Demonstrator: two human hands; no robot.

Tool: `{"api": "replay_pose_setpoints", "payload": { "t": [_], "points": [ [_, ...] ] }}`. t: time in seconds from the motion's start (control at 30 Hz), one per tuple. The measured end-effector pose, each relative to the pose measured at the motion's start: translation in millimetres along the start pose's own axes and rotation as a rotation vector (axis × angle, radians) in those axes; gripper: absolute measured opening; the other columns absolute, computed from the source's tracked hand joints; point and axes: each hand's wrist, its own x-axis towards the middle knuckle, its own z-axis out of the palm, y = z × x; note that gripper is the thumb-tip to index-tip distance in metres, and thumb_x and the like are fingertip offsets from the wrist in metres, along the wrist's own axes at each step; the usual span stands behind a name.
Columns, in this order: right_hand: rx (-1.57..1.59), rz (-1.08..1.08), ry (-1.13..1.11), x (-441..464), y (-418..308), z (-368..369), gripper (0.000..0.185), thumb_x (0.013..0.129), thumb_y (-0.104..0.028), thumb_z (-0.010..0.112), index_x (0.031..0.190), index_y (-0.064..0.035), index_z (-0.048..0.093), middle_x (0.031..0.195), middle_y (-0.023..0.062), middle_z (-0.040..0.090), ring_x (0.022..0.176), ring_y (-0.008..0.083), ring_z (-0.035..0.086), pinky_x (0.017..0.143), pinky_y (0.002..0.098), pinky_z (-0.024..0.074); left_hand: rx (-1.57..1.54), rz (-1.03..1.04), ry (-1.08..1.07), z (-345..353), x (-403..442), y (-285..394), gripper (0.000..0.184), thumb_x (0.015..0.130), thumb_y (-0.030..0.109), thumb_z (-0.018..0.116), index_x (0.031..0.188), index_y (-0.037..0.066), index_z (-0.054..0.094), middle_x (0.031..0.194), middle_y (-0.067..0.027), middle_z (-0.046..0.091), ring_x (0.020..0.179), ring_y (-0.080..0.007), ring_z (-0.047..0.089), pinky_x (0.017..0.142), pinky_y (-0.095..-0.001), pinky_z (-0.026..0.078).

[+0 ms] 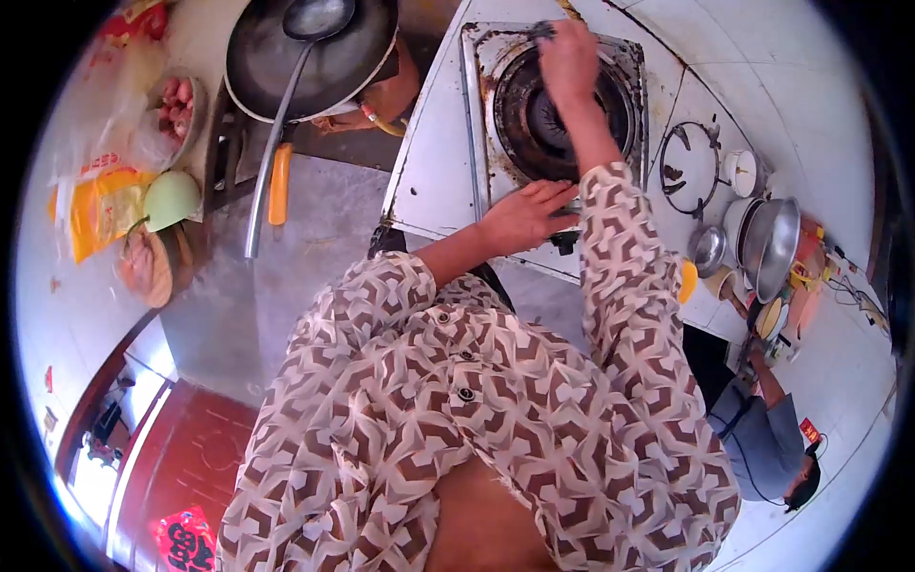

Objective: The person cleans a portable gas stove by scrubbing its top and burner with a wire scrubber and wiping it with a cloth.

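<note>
A gas stove (474,86) with brown, grimy stains sits on the white tiled counter. My right hand (570,65) is over the far edge of its round burner well (505,119), fingers closed on a small dark grey wad (542,31) that looks like a scouring pad. Its exact kind is hard to make out. My left hand (527,217) lies with fingers stretched out at the stove's near edge, by the control knob (564,238). Off the stove, the black pan support ring (690,170) rests on the counter to the right.
At the left, a wok (319,71) holds a long-handled ladle (286,105). A bowl of reddish bulbs (195,114) and a green bowl (172,199) are farther left. Metal bowls (770,250) stand at right. Another person (762,439) is at the lower right.
</note>
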Motion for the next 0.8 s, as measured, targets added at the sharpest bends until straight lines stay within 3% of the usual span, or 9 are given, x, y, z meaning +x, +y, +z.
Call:
{"api": "replay_pose_setpoints", "payload": {
  "t": [0.1,0.23,0.4,0.5,0.6,0.63,0.73,0.77,0.8],
  "points": [
    [0.182,-0.131,-0.197,-25,-55,-6,0.025,0.076,-0.008,0.069,0.101,-0.0069,0.066,0.107,0.0128,0.064,0.103,0.034,0.058,0.092,0.0423,0.0472,0.085,-0.014,-0.221,-1,1,0,0.048,0.075,0.015,0.06,0.123,0.015,0.063,0.142,-0.0138,0.045,0.134,-0.0297,0.039,0.11,-0.0426,0.032],
    [0.231,-0.239,-0.262,-17,-44,-10,0.022,0.077,-0.009,0.069,0.099,-0.0059,0.067,0.108,0.0109,0.063,0.103,0.0328,0.058,0.09,0.042,0.0483,0.034,0.032,0.041,2,-1,0,0.047,0.077,0.015,0.06,0.124,0.015,0.062,0.14,-0.0152,0.046,0.134,-0.03,0.039,0.11,-0.0428,0.031],
    [0.082,-0.011,-0.104,13,-41,15,0.023,0.078,-0.006,0.067,0.101,-0.0047,0.066,0.103,0.0143,0.062,0.101,0.0352,0.058,0.09,0.0441,0.0477,0.102,0.034,-0.012,13,-4,-1,0.041,0.077,0.016,0.06,0.118,0.014,0.065,0.137,-0.0133,0.049,0.131,-0.0297,0.043,0.111,-0.0423,0.031],
    [0.275,-0.18,-0.192,-30,-77,-1,0.028,0.076,-0.007,0.071,0.103,-0.0048,0.064,0.106,0.0148,0.063,0.108,0.0342,0.057,0.096,0.0412,0.0448,0.117,0.076,-0.017,18,-3,-6,0.035,0.077,0.018,0.06,0.111,0.012,0.067,0.134,-0.0131,0.052,0.129,-0.0291,0.044,0.109,-0.0421,0.033],
    [0.247,-0.254,-0.141,-16,-54,5,0.021,0.075,-0.009,0.069,0.096,-0.005,0.065,0.102,0.0138,0.062,0.098,0.0349,0.059,0.09,0.0442,0.0474,0.081,0.042,0.117,9,-2,-1,0.04,0.073,0.019,0.059,0.111,0.009,0.067,0.126,-0.0099,0.059,0.124,-0.0264,0.05,0.108,-0.0434,0.034],
    [0.172,-0.161,-0.186,1,-38,10,0.024,0.075,-0.01,0.07,0.098,-0.005,0.065,0.103,0.0138,0.062,0.099,0.0348,0.058,0.089,0.0447,0.0468,0.106,0.057,0.19,11,-1,-2,0.039,0.074,0.018,0.059,0.111,0.009,0.067,0.126,-0.0097,0.059,0.123,-0.0263,0.051,0.108,-0.0431,0.035],
    [0.019,-0.065,-0.016,7,-46,18,0.025,0.073,-0.007,0.068,0.098,-0.0045,0.064,0.104,0.0149,0.062,0.1,0.0358,0.057,0.089,0.0445,0.0463,0.129,0.028,-0.148,9,-2,-2,0.035,0.079,0.019,0.058,0.112,0.013,0.067,0.136,-0.0138,0.051,0.132,-0.0282,0.042,0.11,-0.0412,0.032],
    [0.05,-0.15,-0.106,2,-52,18,0.03,0.075,-0.007,0.072,0.103,-0.0036,0.063,0.106,0.0148,0.062,0.102,0.0373,0.057,0.091,0.0441,0.0451,0.088,0.062,0.028,30,-4,-8,0.037,0.079,0.019,0.058,0.114,0.013,0.067,0.138,-0.0145,0.05,0.134,-0.029,0.041,0.111,-0.0408,0.03],
    [0.223,-0.256,-0.117,-3,-62,14,0.029,0.076,-0.006,0.071,0.104,-0.004,0.063,0.104,0.0146,0.062,0.101,0.0366,0.057,0.089,0.0445,0.0456,0.117,0.055,0.029,24,-3,-6,0.037,0.077,0.019,0.059,0.112,0.012,0.067,0.135,-0.0127,0.052,0.132,-0.0286,0.043,0.111,-0.0413,0.03]
  ]
}}
